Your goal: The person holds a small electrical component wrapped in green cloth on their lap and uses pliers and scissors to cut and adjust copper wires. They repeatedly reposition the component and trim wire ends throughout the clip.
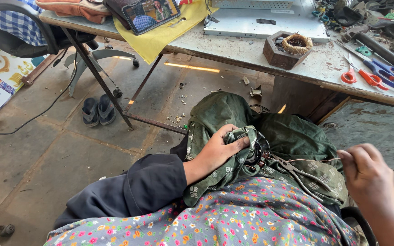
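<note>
Green cloth [233, 118] covers the person's lap; one left hand [215, 152] is clenched on a fold of it, pressing down one dark round part [254, 152] that sits in the lap; one right hand [365, 175] pinches one thin wire [313, 160] running taut from that part; one pair of pliers [299, 175] lies on the cloth between the hands; two pairs of scissors [375, 75] and one wooden box [283, 50] rest on the table [233, 45]; two sandals [98, 110] sit on the floor.

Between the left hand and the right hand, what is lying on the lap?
In the head view, grey pliers lie on the green cloth between the left hand and right hand.
</note>
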